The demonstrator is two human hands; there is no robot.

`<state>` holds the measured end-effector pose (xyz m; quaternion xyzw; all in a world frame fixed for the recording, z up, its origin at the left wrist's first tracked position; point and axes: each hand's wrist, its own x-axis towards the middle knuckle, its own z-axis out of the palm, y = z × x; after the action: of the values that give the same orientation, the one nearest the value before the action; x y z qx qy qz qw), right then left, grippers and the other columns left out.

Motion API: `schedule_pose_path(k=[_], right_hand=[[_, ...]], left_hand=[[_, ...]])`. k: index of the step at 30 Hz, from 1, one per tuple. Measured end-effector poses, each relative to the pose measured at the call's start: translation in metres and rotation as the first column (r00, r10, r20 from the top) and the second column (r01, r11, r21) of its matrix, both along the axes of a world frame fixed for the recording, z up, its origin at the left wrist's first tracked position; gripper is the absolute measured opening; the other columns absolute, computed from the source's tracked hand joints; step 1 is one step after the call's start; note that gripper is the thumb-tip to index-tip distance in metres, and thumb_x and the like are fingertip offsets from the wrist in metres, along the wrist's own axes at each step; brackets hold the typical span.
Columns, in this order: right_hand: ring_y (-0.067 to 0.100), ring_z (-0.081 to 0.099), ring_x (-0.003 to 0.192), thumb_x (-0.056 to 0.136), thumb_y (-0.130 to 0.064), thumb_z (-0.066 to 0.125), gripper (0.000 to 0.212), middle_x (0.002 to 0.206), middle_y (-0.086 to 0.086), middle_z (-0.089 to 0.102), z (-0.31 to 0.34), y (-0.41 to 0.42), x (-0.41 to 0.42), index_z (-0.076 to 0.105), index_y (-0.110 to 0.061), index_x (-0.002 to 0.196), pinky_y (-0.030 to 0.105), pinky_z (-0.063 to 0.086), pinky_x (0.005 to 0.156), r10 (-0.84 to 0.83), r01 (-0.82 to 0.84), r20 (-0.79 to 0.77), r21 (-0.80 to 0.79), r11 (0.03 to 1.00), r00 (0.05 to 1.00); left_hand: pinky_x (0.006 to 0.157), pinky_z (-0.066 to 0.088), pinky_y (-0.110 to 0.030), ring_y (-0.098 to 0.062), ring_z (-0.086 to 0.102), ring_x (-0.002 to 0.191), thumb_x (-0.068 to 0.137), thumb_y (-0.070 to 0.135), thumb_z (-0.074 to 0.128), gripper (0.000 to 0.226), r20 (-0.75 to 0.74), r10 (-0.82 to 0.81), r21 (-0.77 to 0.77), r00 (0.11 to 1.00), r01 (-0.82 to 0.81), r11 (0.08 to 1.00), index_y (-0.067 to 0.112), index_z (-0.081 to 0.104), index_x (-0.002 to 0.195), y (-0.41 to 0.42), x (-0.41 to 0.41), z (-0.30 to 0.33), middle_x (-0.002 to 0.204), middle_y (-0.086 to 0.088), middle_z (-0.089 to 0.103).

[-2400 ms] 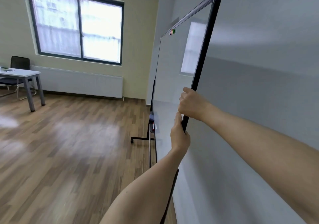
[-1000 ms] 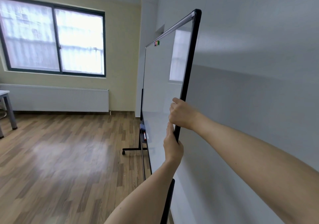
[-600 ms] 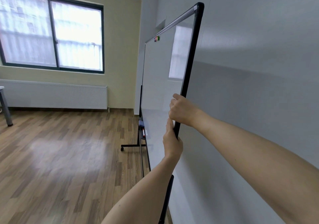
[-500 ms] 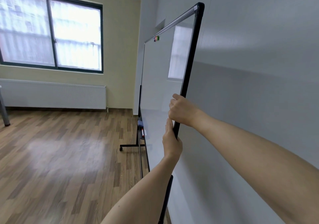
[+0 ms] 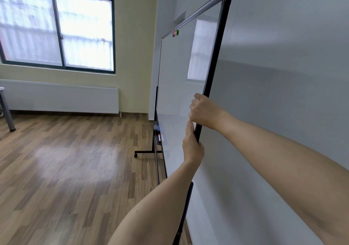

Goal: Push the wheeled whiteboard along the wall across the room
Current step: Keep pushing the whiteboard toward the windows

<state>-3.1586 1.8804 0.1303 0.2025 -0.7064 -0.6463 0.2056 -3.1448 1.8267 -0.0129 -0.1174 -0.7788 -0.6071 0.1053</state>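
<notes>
2 bare hands on 1 wheeled whiteboard; room contents listed left to right, with changes against the earlier frames noted.

Table leg [image 5: 7, 112]: grey, at the far left edge. 2.4 s ago the whole table and a chair showed; now only this leg and a corner of the top are in view.

Window [image 5: 56, 27]: dark-framed, bright, on the far wall. It sits further left in view than 2.4 s ago, with its left part cut off.

Radiator [image 5: 60, 97]: long, white, under the window.

Floor [image 5: 66, 169]: wood laminate, with a pale sheen patch.

Whiteboard [image 5: 181, 93]: black-framed, upright, running close along the grey wall [image 5: 283, 74], seen edge-on from its near end. Its stand foot with 1 castor [image 5: 135, 155] rests on the floor. The tray holds an eraser [image 5: 157, 127] and a red marker [image 5: 159, 137]. Coloured magnets [image 5: 175, 33] sit near the top rail. The board's far end stands nearer the corner than in the first frame.

Left hand [image 5: 191, 146]: on the near vertical frame edge, fingers extended up along the board face, thumb wrapped behind; placement unchanged.

Right hand [image 5: 203, 112]: just above and touching the left, fingers curled closed round the same frame edge; grip unchanged throughout.
</notes>
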Motion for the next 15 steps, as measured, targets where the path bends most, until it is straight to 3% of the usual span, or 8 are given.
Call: schedule_pose_path(k=[6,10,15], right_hand=[[0.016,0.036,0.047,0.059,0.001,0.056,0.031,0.044,-0.013,0.053,0.0,-0.001,-0.02,0.056,-0.026,0.044,0.026,0.041,0.071,-0.021,0.02,-0.019,-0.02,1.0,1.0],[0.016,0.034,0.046,0.054,0.001,0.064,0.031,0.042,-0.013,0.05,-0.001,0.0,-0.041,0.055,-0.026,0.042,0.025,0.042,0.069,-0.01,0.009,-0.019,-0.044,0.999,1.0],[0.016,0.031,0.045,0.051,0.003,0.058,0.031,0.04,-0.012,0.047,-0.002,0.002,-0.069,0.052,-0.025,0.04,0.024,0.04,0.065,0.043,-0.045,-0.025,-0.075,0.996,0.999]], left_hand=[[0.095,0.055,-0.048,-0.041,0.058,0.121,0.076,-0.019,0.032,0.102,-0.008,-0.018,-0.003,1.0,0.018,1.0,0.041,0.009,0.156,0.0,-0.025,-0.001,0.145,-0.016,0.053],[0.105,0.05,-0.05,-0.039,0.05,0.134,0.076,-0.021,0.031,0.102,-0.038,-0.034,0.015,0.999,0.034,0.999,0.042,0.01,0.155,0.003,-0.046,-0.005,0.155,-0.006,0.045],[0.101,0.052,-0.045,-0.033,0.055,0.128,0.076,-0.02,0.031,0.101,-0.044,-0.041,0.041,0.998,0.043,0.998,0.037,0.012,0.157,0.003,-0.074,-0.005,0.154,-0.005,0.046]])
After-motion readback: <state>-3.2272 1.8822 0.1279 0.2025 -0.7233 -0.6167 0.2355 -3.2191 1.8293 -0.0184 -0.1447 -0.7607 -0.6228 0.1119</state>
